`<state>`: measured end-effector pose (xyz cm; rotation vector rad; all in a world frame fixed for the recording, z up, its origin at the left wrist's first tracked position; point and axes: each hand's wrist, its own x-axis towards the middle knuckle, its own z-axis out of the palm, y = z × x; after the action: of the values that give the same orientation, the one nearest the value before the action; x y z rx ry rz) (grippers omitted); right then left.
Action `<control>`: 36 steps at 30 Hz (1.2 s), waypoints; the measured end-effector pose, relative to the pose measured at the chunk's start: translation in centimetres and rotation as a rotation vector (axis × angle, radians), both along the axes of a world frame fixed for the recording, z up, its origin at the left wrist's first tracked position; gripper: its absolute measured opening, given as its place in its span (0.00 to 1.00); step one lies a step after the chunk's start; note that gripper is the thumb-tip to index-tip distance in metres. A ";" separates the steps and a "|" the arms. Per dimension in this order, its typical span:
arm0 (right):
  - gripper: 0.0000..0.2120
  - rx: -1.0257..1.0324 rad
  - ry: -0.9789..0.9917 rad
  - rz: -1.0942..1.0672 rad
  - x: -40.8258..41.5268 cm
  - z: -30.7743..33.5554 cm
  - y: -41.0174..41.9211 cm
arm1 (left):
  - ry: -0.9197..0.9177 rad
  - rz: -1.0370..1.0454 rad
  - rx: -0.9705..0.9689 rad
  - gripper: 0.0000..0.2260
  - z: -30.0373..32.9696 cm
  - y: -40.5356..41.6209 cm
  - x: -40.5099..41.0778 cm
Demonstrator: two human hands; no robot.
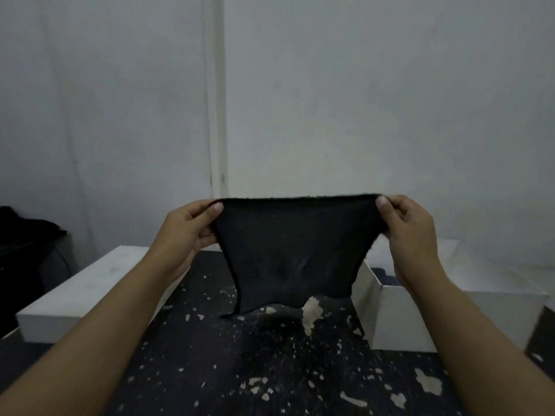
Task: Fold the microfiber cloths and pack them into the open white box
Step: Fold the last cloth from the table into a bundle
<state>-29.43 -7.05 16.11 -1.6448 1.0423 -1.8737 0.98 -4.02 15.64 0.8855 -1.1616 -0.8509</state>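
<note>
Item: black microfiber cloth (288, 253), held in the air above the speckled dark table (270, 370); left hand (189, 229) and right hand (405, 232) each pinched on a top corner, cloth hanging unfolded. Step, as I judge it: opening fold; next I would bring the corners together, then carry it to the open white box (399, 319) at the table's right edge.

Both bare forearms reached up and away from the near corners, converging toward the middle. The left hand (187, 228) was raised with its thumb on the near side, pinching the top left corner of a black cloth (292, 250). The right hand (408, 228) mirrored it at the same height, thumb and fingers pinched on the top right corner.
</note>
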 end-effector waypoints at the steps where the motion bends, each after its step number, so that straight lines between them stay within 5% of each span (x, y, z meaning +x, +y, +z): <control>1: 0.09 0.012 -0.007 0.003 -0.1 -1.6 1.0 | -0.007 0.007 0.024 0.11 -1.3 0.9 -0.2; 7: 0.08 0.169 -0.057 0.034 -0.4 -11.3 7.2 | -0.053 0.041 0.140 0.31 -9.4 6.9 -0.4; 10: 0.07 0.258 -0.112 0.032 -0.5 -14.6 8.8 | -0.027 0.058 0.196 0.33 -13.2 8.7 -0.9; 12: 0.06 0.319 -0.148 0.032 -0.5 -15.8 9.2 | 0.012 0.084 0.219 0.27 -15.3 9.2 -1.3; 15: 0.06 0.369 -0.152 0.010 -0.3 -16.6 9.2 | 0.072 0.149 0.232 0.04 -17.0 9.6 -2.0; 17: 0.07 0.393 -0.106 -0.024 0.1 -16.9 8.8 | -0.024 0.225 0.239 0.09 -17.7 9.1 -2.1; 24: 0.09 0.427 0.166 -0.301 2.4 -17.6 4.2 | -0.496 0.427 0.177 0.06 -17.0 4.3 -3.5; 29: 0.13 0.544 0.591 -0.465 2.9 -19.5 0.1 | -0.791 0.479 0.234 0.06 -18.8 -0.4 -3.8; 32: 0.12 0.494 0.895 -0.527 2.7 -20.6 -0.4 | -1.072 0.513 0.242 0.07 -20.6 -1.3 -3.7; 36: 0.09 0.416 1.120 -0.545 2.5 -21.7 -0.8 | -1.221 0.536 0.180 0.07 -21.6 -1.6 -3.6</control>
<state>-26.92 -7.86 -5.62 -2.2696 2.2958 -0.6932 -2.59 -5.64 -5.93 1.8744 -1.7313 0.1307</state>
